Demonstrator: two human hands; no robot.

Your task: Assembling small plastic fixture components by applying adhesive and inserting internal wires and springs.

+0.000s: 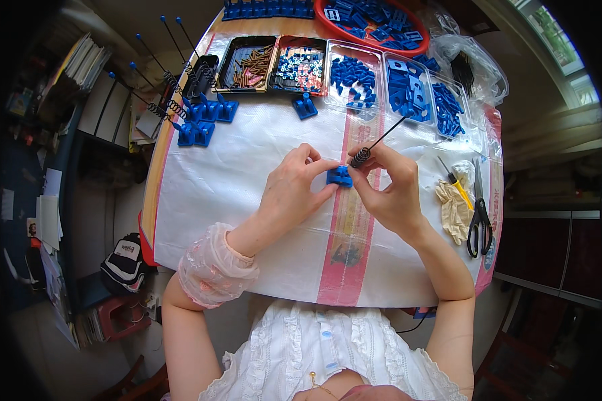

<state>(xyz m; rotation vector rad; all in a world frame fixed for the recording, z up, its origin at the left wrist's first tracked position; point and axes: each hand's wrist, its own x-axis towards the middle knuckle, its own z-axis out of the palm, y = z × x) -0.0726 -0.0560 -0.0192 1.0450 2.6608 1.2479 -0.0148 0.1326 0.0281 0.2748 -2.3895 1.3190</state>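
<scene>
Small blue plastic block [339, 176] pinched in left hand [291, 190] at middle of bench [247, 167]; right hand [391, 187] clenched on a coiled spring with black rod [374, 146], touching the block. Likely light and stiff, best gripped by the block's flat sides; spring probably bendy, better held at the coil. One block, one spring in hand; five trays [354, 63] behind, one pair of scissors [479, 214] at right.

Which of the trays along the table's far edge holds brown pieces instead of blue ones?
The leftmost black tray, far left of the row; the others hold blue or mixed pieces.
</scene>
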